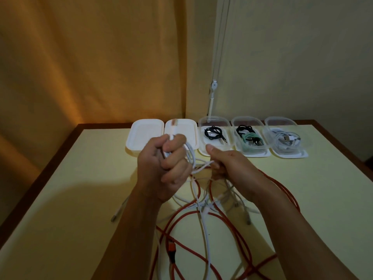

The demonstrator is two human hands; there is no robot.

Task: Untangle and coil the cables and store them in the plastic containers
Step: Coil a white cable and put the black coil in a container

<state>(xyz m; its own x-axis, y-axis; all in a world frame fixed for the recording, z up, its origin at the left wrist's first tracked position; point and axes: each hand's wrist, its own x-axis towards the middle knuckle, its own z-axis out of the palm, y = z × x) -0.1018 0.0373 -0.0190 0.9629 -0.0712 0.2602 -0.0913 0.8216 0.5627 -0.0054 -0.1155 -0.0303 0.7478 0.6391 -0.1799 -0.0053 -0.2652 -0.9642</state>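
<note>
Got my left hand (pixel 161 168) in a tight grip around a bunch of white cable (pixel 189 156) loops, right hand (pixel 228 166) pinching the same strand beside it (red cable (pixel 228 223) tangled below on the bench (pixel 60 209)), with the plastic containers (pixel 216 136) lined up along the far edge.

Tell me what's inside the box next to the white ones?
A coiled black cable lies inside that clear box. The right hand covers the box's near edge, so anything lying there stays hidden.
</note>
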